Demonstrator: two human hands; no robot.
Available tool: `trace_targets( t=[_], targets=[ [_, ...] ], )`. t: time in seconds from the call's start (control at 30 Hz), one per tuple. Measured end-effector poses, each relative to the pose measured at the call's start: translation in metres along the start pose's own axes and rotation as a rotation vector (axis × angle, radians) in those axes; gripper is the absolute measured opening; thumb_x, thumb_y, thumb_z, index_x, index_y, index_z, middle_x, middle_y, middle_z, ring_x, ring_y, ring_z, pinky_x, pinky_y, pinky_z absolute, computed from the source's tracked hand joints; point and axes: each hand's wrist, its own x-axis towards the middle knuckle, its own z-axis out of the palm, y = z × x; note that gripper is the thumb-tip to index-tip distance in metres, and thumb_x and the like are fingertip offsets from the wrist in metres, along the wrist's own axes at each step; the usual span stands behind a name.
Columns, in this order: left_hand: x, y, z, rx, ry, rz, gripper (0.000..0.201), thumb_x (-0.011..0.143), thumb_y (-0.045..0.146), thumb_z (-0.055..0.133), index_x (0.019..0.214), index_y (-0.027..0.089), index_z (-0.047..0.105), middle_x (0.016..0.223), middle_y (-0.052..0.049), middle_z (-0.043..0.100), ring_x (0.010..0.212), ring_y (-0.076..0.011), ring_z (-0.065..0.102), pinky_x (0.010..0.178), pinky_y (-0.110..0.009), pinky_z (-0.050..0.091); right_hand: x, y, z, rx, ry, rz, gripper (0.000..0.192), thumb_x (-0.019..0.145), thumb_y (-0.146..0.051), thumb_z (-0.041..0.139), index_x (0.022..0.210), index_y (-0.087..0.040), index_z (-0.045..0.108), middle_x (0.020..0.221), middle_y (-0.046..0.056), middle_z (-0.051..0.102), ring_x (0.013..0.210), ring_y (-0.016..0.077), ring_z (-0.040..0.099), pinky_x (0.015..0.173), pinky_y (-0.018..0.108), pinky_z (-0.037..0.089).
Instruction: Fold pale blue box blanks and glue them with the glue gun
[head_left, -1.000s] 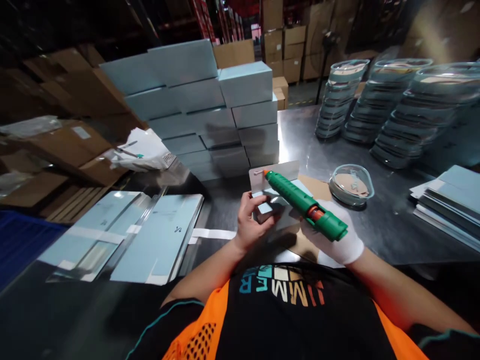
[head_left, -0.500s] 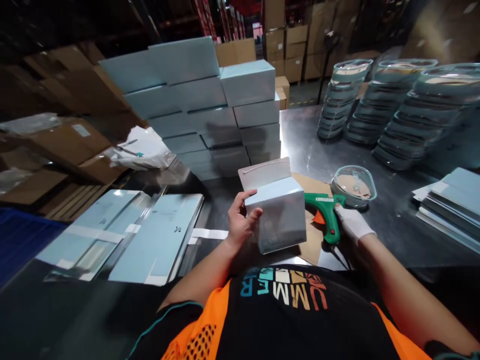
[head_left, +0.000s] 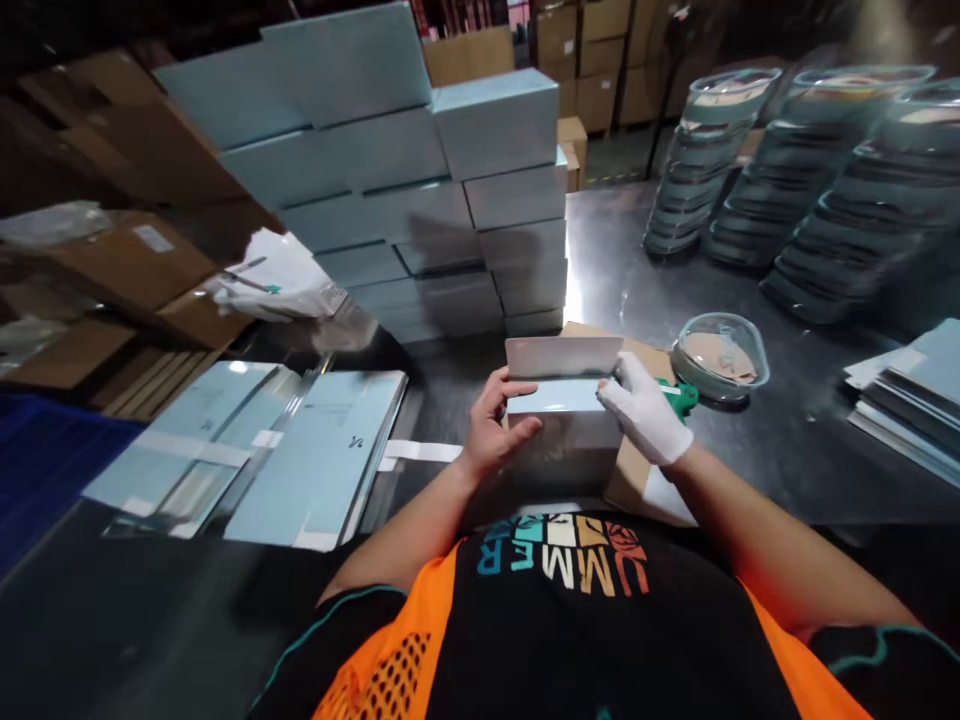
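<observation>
A small light-blue box [head_left: 564,440] stands upright before me with its flap [head_left: 562,360] raised at the far side. My left hand [head_left: 496,425] grips the box's left side, thumb on the front and fingers over the top edge. In a white glove, my right hand [head_left: 641,408] has its fingers closed on the right end of the box, at the flap's corner. The green glue gun [head_left: 681,398] lies just beyond the right hand, which hides most of it. Under the box and gun is a piece of brown cardboard [head_left: 634,475].
Stacked light-blue boxes [head_left: 382,140] form a wall behind. Flat box blanks [head_left: 315,460] lie at left, more sheets [head_left: 911,405] at right. A clear container [head_left: 720,355] sits beyond the glue gun, with tall stacks of glass containers [head_left: 694,165] further back on the dark table [head_left: 795,420].
My right hand has let go of the glue gun, leaving it on the cardboard, and moved left onto the box. The box has turned squarer to me and sits lower.
</observation>
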Motion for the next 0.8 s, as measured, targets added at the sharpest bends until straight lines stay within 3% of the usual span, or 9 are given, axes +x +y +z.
trace_targets(
  t=[0.1,0.17,0.23,0.33,0.53,0.57,0.63,0.7,0.8],
  targets=[
    [0.0,-0.008,0.001,-0.135,0.068,0.117,0.056,0.084,0.062,0.091,0.115,0.023,0.065,0.13,-0.013,0.068,0.127,-0.0315,0.071,0.107,-0.047,0.057,-0.007,0.014,-0.01,-0.016,-0.07,-0.172,0.051,0.082,-0.052,0.087,0.119,-0.026,0.064,0.134,0.014,0.073,0.124,0.0366,0.071,0.107,0.057,0.06],
    [0.003,-0.012,0.001,-0.202,0.096,0.179,0.061,0.084,0.058,0.093,0.123,0.026,0.059,0.118,-0.008,0.071,0.12,-0.0283,0.075,0.104,-0.046,0.059,-0.014,0.019,-0.015,-0.028,-0.116,-0.276,0.055,0.077,-0.047,0.094,0.12,-0.026,0.065,0.149,0.016,0.067,0.14,0.0377,0.065,0.115,0.059,0.056],
    [0.009,-0.012,-0.003,-0.172,0.015,0.26,0.059,0.086,0.057,0.092,0.129,0.027,0.063,0.116,-0.008,0.074,0.121,-0.0284,0.075,0.104,-0.046,0.06,-0.022,0.018,-0.017,-0.066,-0.163,-0.367,0.041,0.087,-0.037,0.088,0.122,-0.028,0.069,0.158,0.014,0.062,0.149,0.0345,0.059,0.122,0.059,0.051],
    [0.016,-0.007,-0.013,-0.082,-0.2,0.385,0.037,0.094,0.052,0.085,0.121,0.027,0.079,0.122,-0.011,0.078,0.134,-0.0329,0.07,0.113,-0.055,0.057,-0.031,0.008,-0.017,-0.108,-0.22,-0.435,0.031,0.1,-0.025,0.075,0.13,-0.034,0.074,0.163,0.009,0.06,0.152,0.0303,0.058,0.126,0.06,0.048],
    [0.021,0.011,-0.023,-0.062,-0.264,0.349,0.021,0.099,0.04,0.081,0.118,0.03,0.084,0.119,-0.01,0.084,0.13,-0.0322,0.073,0.113,-0.059,0.057,-0.036,0.0,-0.014,-0.068,-0.206,-0.277,0.021,0.099,-0.035,0.074,0.118,-0.035,0.084,0.155,0.009,0.067,0.147,0.0338,0.063,0.126,0.062,0.049],
    [0.021,0.013,-0.023,-0.05,-0.279,0.356,0.022,0.1,0.04,0.08,0.119,0.029,0.084,0.12,-0.01,0.084,0.131,-0.0319,0.073,0.112,-0.059,0.058,-0.039,0.003,-0.012,-0.064,-0.184,-0.241,0.029,0.095,-0.037,0.077,0.124,-0.035,0.082,0.161,0.009,0.062,0.151,0.0357,0.059,0.127,0.063,0.047],
    [0.019,0.017,-0.021,-0.029,-0.312,0.406,0.028,0.101,0.041,0.079,0.126,0.029,0.081,0.123,-0.011,0.084,0.133,-0.0315,0.072,0.113,-0.057,0.058,-0.047,0.013,-0.008,-0.075,-0.129,-0.139,0.067,0.08,-0.04,0.089,0.144,-0.034,0.071,0.169,0.013,0.053,0.156,0.0414,0.052,0.126,0.066,0.047],
    [0.017,0.016,-0.022,-0.006,-0.32,0.409,0.043,0.1,0.045,0.079,0.14,0.028,0.074,0.132,-0.015,0.08,0.139,-0.0318,0.069,0.116,-0.056,0.057,-0.054,0.023,-0.003,-0.117,-0.11,0.01,0.102,0.065,-0.039,0.095,0.159,-0.031,0.056,0.163,0.019,0.057,0.151,0.0465,0.056,0.122,0.07,0.05],
    [0.017,0.008,-0.04,0.009,-0.142,0.265,0.079,0.095,0.066,0.077,0.159,0.025,0.057,0.154,-0.023,0.065,0.15,-0.0353,0.06,0.122,-0.055,0.053,-0.049,0.021,-0.003,-0.107,-0.126,0.112,0.097,0.069,-0.045,0.09,0.157,-0.026,0.053,0.144,0.021,0.071,0.136,0.0459,0.068,0.117,0.068,0.055]
  ],
)
